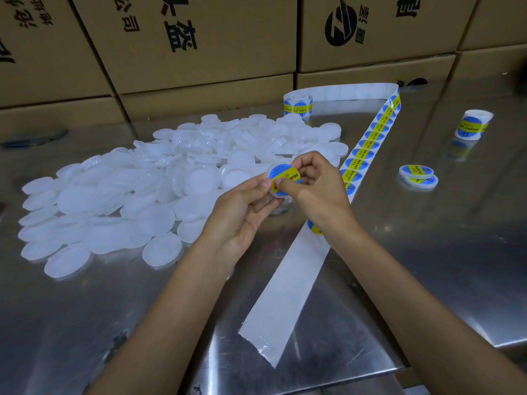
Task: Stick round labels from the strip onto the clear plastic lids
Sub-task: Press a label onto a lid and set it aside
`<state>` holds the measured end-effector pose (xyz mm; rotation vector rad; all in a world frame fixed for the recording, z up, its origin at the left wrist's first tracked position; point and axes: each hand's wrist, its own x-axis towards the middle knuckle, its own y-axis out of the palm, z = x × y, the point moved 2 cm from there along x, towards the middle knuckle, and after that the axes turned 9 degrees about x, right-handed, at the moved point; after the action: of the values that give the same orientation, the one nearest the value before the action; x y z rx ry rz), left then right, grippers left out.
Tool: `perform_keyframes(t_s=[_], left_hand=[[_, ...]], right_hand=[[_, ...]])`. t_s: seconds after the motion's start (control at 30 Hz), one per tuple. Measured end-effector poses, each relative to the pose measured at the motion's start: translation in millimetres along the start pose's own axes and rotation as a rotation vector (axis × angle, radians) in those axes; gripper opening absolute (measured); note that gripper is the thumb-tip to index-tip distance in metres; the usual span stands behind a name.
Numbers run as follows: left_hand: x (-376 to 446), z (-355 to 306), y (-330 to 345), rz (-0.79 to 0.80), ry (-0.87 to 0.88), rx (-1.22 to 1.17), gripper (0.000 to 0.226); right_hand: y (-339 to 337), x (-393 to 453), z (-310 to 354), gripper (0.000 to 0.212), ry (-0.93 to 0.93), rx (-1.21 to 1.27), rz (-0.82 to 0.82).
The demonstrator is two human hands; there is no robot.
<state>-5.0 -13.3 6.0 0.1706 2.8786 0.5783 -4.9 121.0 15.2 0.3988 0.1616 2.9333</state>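
Both hands (281,192) hold labelled lid (283,179) between lid pile (159,183), strip (368,143).

lids pile (159,192): milky translucent white, no print, heaped left of the hands
held lid (281,181): clear-ish white rim, round label on it is blue with a yellow band and dark lettering
label strip (368,143): same blue/yellow rounds in a row beyond the right hand (313,181), plain white backing nearer than the hands
table (427,252): shiny silver-grey metal
boxes (199,38): brown cardboard, black printed characters, behind everything
labelled lids (417,175): blue and yellow tops, off to the right
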Motion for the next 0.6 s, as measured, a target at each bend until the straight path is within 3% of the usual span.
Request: perform_keyframes(t_s=[0.43, 0.6], left_hand=[[-3, 0, 3, -0.029, 0.003, -0.008, 0.034], [-4, -2, 1, 0.017, -0.016, -0.076, 0.03]], right_hand=[[-1, 2, -7, 0.028, -0.061, -0.054, -0.011], [-8, 4, -11, 0.035, -0.088, -0.186, -0.083]])
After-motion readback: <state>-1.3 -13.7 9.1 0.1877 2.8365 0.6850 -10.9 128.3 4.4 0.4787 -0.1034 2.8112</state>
